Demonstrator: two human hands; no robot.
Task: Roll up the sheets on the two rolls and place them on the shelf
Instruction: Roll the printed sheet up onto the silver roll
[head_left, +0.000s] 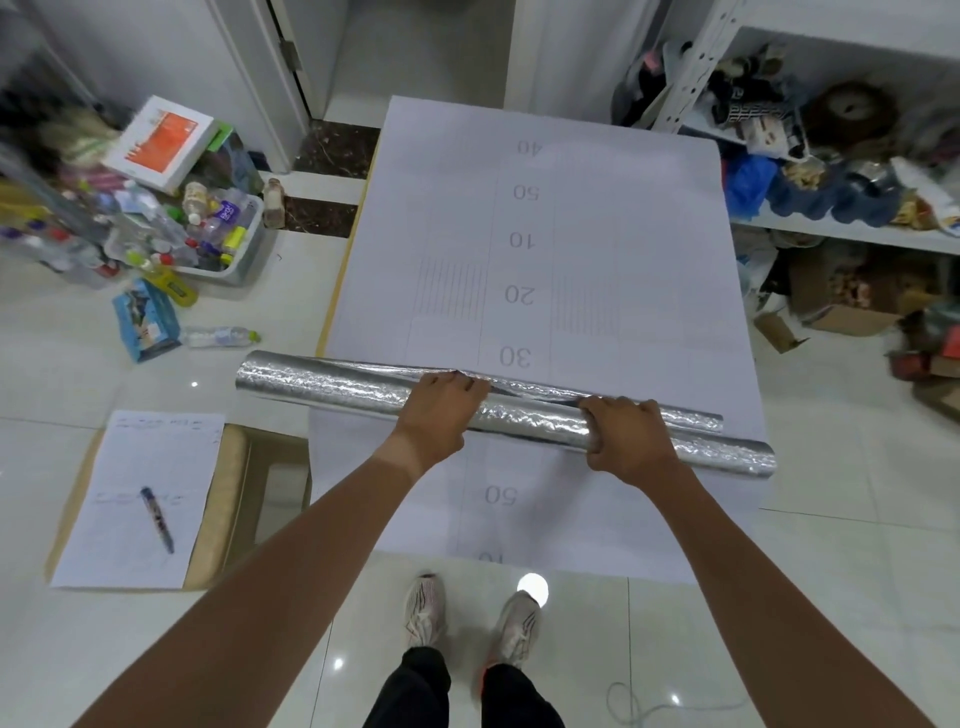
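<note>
Two silver foil rolls lie side by side across a white sheet (613, 218) printed with numbers, spread over a table. The far roll (332, 382) juts out to the left; the near roll (727, 457) juts out to the right. My left hand (439, 415) lies over the far roll near its middle, fingers curled over its top. My right hand (631, 439) is wrapped around the near roll. A white metal shelf (841, 236) stands to the right, crowded with clutter.
A stool with a written paper (140, 499) and a pen (157, 518) stands at lower left. A bin of bottles (218, 239) and boxes sit on the floor at left. Cardboard boxes (841, 306) lie under the shelf. My feet (472, 618) are on the tiled floor.
</note>
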